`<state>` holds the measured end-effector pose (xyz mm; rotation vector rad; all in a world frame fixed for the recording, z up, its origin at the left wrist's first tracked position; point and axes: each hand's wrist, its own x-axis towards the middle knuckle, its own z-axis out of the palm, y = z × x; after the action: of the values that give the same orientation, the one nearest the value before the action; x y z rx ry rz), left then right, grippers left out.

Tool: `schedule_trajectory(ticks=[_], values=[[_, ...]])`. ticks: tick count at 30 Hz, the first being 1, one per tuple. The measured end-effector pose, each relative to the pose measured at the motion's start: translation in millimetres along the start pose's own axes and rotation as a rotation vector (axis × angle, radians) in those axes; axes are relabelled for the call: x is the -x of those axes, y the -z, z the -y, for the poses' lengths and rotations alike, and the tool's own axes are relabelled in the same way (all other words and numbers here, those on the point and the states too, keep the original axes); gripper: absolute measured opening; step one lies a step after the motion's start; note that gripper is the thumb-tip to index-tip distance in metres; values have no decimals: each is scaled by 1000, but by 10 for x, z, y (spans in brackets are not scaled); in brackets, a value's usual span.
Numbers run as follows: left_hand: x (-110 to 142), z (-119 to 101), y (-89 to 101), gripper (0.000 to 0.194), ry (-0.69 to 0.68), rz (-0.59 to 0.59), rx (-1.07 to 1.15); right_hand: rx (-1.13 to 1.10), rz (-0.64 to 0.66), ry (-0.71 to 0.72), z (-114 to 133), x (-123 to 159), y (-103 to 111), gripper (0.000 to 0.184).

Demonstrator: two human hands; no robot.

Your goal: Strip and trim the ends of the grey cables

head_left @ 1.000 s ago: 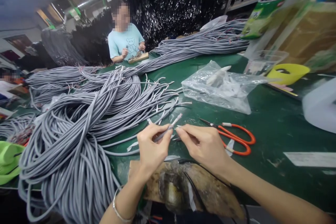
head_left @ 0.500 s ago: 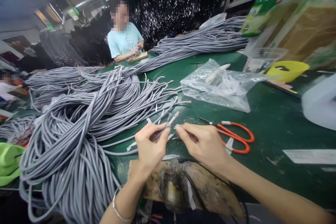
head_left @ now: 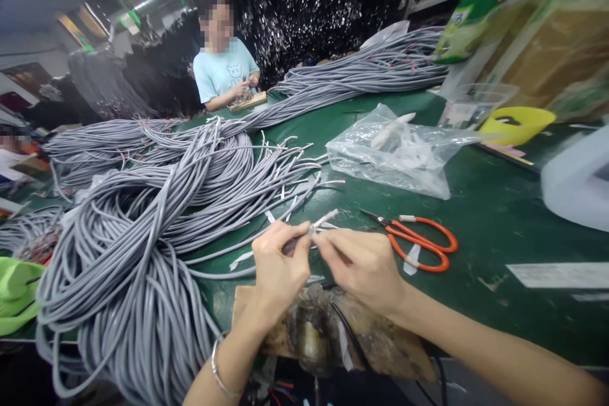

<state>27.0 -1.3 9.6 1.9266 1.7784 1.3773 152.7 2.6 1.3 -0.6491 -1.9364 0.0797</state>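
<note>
My left hand (head_left: 283, 257) is closed round a grey cable near its end, thumb and forefinger pinched together. The stripped cable end (head_left: 327, 217), pale and frayed, sticks out past the fingertips toward the upper right. Against it, my right hand (head_left: 359, 263) pinches at the base of the stripped part; what its fingertips hold is too small to make out. Orange-handled scissors (head_left: 421, 242) lie beside the right hand, blades pointing left. Below both hands sits a wooden board (head_left: 380, 342) with a stained metal pot (head_left: 311, 342) fixed to it.
A large heap of grey cables (head_left: 157, 254) covers the left side, more cable bundles (head_left: 352, 73) lying behind. A clear plastic bag (head_left: 390, 155), a yellow container (head_left: 516, 125) and a white paper strip (head_left: 561, 275) are on the green table (head_left: 495, 222). A co-worker (head_left: 226, 70) sits opposite.
My hands have come together: the right fingertips now touch the cable beside the left ones. The stripped end has shifted right and tilted flatter.
</note>
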Motion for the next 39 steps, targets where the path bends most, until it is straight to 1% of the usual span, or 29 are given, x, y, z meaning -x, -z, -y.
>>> schedule_trajectory(ticks=[2,3,4,7,9,12,17,21,25,27,29,30,33,34,35,36,39], values=[[-39,47,-10,12,74,19,-45,-72,-31,243,122,45,-31,35],[-52,64,-9,12,100,29,-39,-100,-4,286,151,56,-38,35],[-59,73,-4,12,115,23,-7,-111,-1,237,150,54,-39,36],[-40,44,36,17,103,10,89,-2,54,-84,-6,-14,-7,31],[-14,3,70,20,73,18,96,61,78,-210,-143,-75,25,34],[9,-40,104,22,32,30,74,77,113,-251,-234,-122,47,37],[13,-47,97,20,-19,26,67,59,128,-276,-177,-104,33,37],[22,-25,78,16,-24,6,73,38,142,-317,-179,-103,29,39],[44,-18,62,10,-102,7,48,-29,155,-375,-213,-118,25,40],[54,-22,52,10,-123,-3,35,-35,137,-357,-205,-111,25,40],[52,-19,39,12,-102,-12,28,-1,86,-269,-156,-88,24,36],[43,-11,32,13,-77,-14,14,12,58,-192,-116,-74,22,33],[-7,35,20,13,27,4,-69,-33,13,124,19,-32,12,34],[-25,51,22,14,54,18,-87,-62,12,196,47,-25,9,35],[-40,63,29,15,70,31,-88,-81,17,229,56,-24,8,35],[-49,68,39,17,73,43,-74,-74,20,198,43,-29,8,34],[-43,45,80,23,42,48,-2,72,45,-22,-102,-69,19,30]])
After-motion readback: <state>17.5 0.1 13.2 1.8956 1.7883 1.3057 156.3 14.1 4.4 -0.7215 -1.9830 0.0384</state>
